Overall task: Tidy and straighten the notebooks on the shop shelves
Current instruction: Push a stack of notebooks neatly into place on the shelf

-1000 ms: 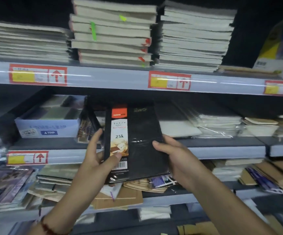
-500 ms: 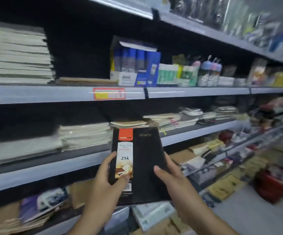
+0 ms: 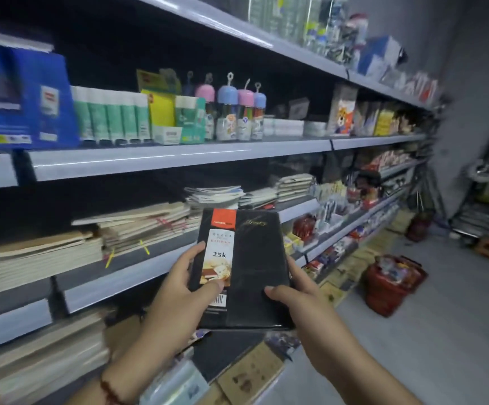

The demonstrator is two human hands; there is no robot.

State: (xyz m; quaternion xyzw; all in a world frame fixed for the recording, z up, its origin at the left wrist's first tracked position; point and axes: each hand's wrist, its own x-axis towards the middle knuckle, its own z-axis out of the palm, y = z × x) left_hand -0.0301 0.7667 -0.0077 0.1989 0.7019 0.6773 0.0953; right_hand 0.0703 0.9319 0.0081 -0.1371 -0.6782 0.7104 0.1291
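**Finding a home for the black notebook**

You are holding the black notebook (image 3: 243, 270) upright in the lower centre of the frame, clear of every shelf. Your left hand (image 3: 178, 290) is gripping its left edge, thumb pressing on the printed label and fingers curling behind. Your right hand (image 3: 298, 293) is gripping the lower right edge, thumb lying across the cover. Both grips are closed on the book — neither hand is free.

The step in hand looks like carrying it to the right stack. You are facing the middle shelf (image 3: 138, 276), where stacks of pale notebooks (image 3: 138, 223) are lying flat, some skewed, in the left centre of the frame. None visible matches the black cover, so keep looking along the row before setting it down.

When you are placing it, keep the label side up and the spine parallel to the shelf edge. Be lowering it flat — not sliding it in edge first, since the loose stacks would likely shift. The wrapping looks glossy, so a firm hold seems wise.
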